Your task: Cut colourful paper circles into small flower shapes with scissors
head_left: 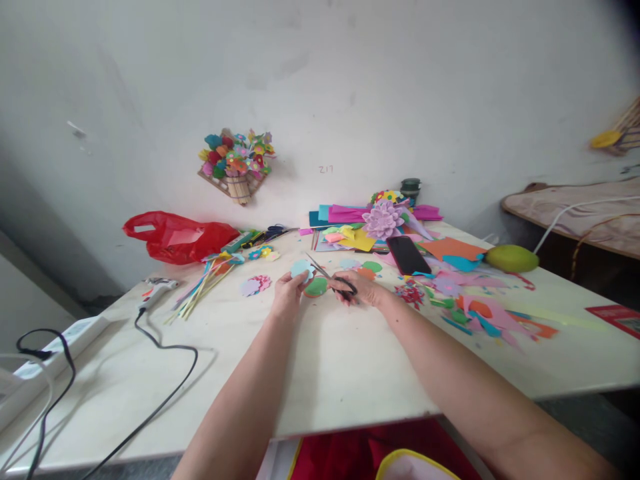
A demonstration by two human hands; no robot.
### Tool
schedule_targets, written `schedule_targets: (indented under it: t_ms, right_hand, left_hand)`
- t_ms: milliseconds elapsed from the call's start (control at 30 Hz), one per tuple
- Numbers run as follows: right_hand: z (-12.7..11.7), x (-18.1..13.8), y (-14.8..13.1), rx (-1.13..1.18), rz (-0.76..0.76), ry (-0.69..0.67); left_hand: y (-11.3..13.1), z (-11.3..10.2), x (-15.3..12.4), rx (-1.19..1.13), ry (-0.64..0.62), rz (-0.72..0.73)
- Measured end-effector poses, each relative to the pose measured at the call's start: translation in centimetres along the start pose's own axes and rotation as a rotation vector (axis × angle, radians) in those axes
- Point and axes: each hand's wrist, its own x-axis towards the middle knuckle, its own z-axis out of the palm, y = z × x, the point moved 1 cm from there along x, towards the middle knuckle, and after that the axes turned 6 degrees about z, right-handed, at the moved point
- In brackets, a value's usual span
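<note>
My left hand (289, 291) pinches a light blue foam flower shape (302, 269) over the white table (330, 360). My right hand (361, 289) grips black-handled scissors (334, 279) whose blades point up and left toward the blue shape. A green foam circle with an orange rim (316, 287) lies just below the blades, between both hands. Small pink and lilac foam flowers (256, 285) rest to the left of my left hand.
A glue gun (158, 291) with a black cable (165, 347) lies at left near a power strip (60, 353). Behind: red plastic bag (175, 237), flower sticks (205, 283), coloured foam sheets (350, 217), black phone (407, 255), green mango (511, 258), foam scraps (480, 310).
</note>
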Motion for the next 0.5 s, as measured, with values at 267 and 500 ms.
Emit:
schedule_targets:
  t_ms: [267,500]
  right_hand:
    - [0.63,-0.19,-0.65,-0.040,0.039,0.062]
    - [0.99,-0.25,-0.89,-0.077,0.047,0.089]
  left_hand:
    - [0.18,0.32,-0.14,0.025,0.020,-0.010]
    - [-0.18,0.21,0.03,0.022,0.022,0.000]
